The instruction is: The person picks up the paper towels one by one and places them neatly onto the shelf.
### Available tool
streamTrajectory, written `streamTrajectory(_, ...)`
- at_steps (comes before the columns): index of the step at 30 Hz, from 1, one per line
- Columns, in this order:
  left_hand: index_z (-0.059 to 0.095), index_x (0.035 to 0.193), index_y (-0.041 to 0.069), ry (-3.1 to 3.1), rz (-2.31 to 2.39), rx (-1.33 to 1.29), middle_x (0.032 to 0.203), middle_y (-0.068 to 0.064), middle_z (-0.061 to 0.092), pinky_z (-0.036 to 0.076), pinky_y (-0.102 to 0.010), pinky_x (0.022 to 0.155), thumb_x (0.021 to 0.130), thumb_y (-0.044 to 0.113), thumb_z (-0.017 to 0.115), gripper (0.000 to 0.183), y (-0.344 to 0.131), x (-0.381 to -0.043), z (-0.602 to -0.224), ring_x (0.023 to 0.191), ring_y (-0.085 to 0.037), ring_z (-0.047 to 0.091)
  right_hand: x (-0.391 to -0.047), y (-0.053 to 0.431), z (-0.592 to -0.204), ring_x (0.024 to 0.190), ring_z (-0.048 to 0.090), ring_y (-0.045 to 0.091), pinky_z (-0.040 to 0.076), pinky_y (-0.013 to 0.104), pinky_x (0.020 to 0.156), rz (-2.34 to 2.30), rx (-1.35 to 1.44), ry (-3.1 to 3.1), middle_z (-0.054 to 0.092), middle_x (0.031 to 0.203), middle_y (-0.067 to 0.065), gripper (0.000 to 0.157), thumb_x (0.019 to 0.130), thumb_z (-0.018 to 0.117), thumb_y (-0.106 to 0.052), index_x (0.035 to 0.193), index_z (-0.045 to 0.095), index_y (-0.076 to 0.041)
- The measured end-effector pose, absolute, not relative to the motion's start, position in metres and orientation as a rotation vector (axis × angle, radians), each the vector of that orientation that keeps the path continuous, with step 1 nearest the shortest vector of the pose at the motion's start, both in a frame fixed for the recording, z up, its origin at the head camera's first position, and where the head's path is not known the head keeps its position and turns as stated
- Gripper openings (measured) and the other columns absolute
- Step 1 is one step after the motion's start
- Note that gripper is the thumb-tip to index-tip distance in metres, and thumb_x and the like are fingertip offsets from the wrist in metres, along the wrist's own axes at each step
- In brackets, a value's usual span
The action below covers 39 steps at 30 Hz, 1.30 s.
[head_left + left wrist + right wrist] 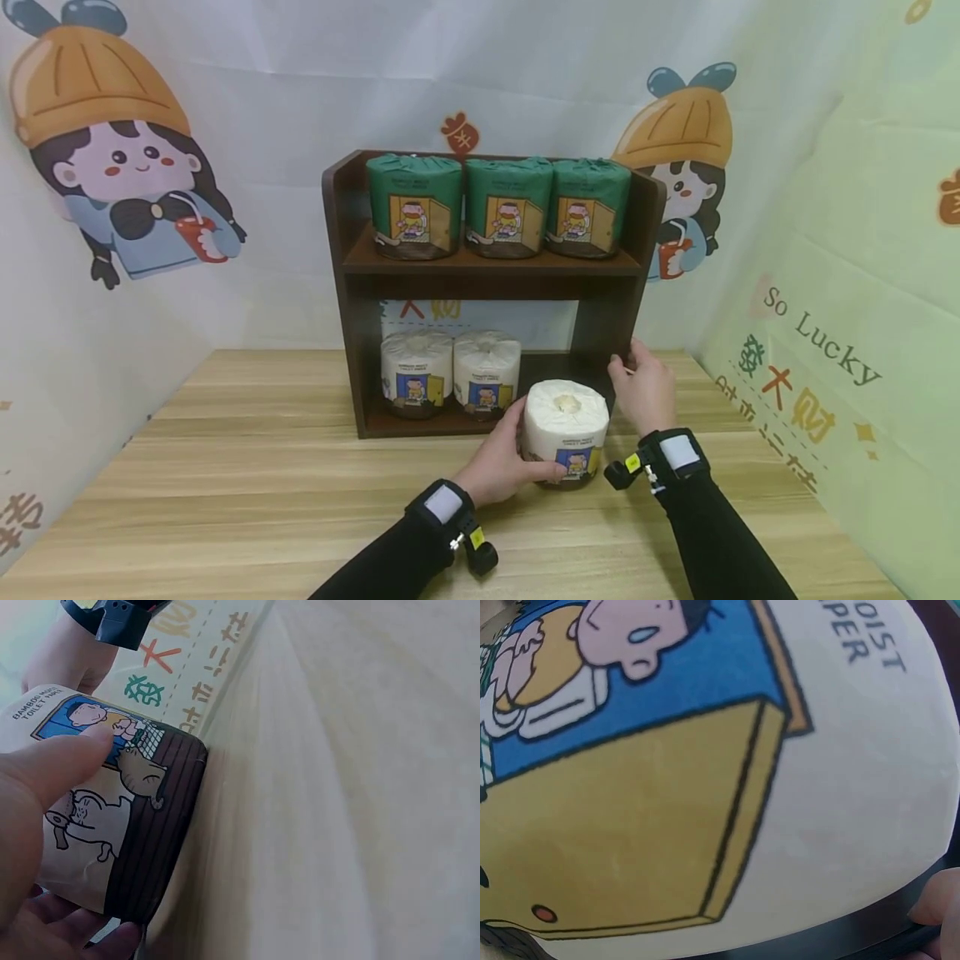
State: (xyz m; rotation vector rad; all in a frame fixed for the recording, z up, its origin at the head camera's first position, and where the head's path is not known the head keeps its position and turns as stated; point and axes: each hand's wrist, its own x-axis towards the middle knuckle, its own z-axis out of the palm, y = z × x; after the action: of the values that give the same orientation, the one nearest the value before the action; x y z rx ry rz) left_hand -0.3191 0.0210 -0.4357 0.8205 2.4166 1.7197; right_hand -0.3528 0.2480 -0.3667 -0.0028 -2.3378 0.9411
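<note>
A white-wrapped toilet paper roll (558,425) is in my left hand (501,463), just in front of the lower right part of a dark brown two-tier shelf (491,287). In the left wrist view my thumb (75,761) lies across the roll's printed picture, with fingers curled round its far side. My right hand (647,390) pinches the front edge of the shelf's right side panel. The right wrist view is mostly filled by the roll's wrapper (855,802), and a fingertip (936,904) shows against the dark shelf edge.
Two white-wrapped rolls, one at the left (417,371) and one beside it (487,371), stand on the lower tier. Above them, three green-wrapped rolls (510,183) fill the upper tier. The shelf stands on a wood-grain table (262,467) before a printed cloth backdrop (300,108).
</note>
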Motion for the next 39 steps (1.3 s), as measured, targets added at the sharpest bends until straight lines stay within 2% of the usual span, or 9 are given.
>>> streamTrajectory(4, 0.020, 0.155, 0.012, 2.452, 1.705, 0.779, 0.146, -0.005, 0.040, 0.032, -0.049, 0.111, 0.074, 0.033, 0.090, 0.109, 0.021, -0.319, -0.436, 0.129, -0.019, 0.039, -0.353, 0.248, -0.367, 0.098, 0.064, 0.035, 0.056, 0.054, 0.081, 0.938, 0.006, -2.327, 0.068, 0.110, 0.022, 0.026, 0.101, 0.058, -0.015, 0.123, 0.062, -0.002)
streamTrajectory(11, 0.022, 0.155, 0.020, 2.462, 1.708, 0.757, 0.144, 0.002, 0.042, 0.036, -0.045, 0.109, 0.073, 0.037, 0.090, 0.108, 0.024, -0.319, -0.437, 0.126, -0.014, 0.042, -0.353, 0.249, -0.366, 0.098, 0.064, 0.035, 0.056, 0.054, 0.081, 0.943, 0.007, -2.323, 0.068, 0.110, 0.022, 0.026, 0.101, 0.057, -0.014, 0.123, 0.062, -0.002)
streamTrajectory(19, 0.027, 0.153, 0.024, 2.507, 1.706, 0.740, 0.140, 0.005, 0.046, 0.042, -0.044, 0.104, 0.072, 0.042, 0.089, 0.103, 0.024, -0.319, -0.440, 0.122, -0.014, 0.046, -0.352, 0.248, -0.367, 0.099, 0.063, 0.034, 0.056, 0.054, 0.081, 0.949, -0.001, -2.333, 0.068, 0.111, 0.021, 0.026, 0.101, 0.058, -0.016, 0.124, 0.062, -0.004)
streamTrajectory(39, 0.032, 0.151, 0.022, 2.519, 1.768, 0.754, 0.137, 0.006, 0.050, 0.048, -0.039, 0.097, 0.075, 0.041, 0.087, 0.096, 0.021, -0.324, -0.427, 0.116, -0.010, 0.050, -0.353, 0.249, -0.366, 0.097, 0.064, 0.036, 0.056, 0.055, 0.079, 0.921, -0.002, -2.323, 0.069, 0.108, 0.022, 0.025, 0.100, 0.060, -0.015, 0.120, 0.063, -0.002)
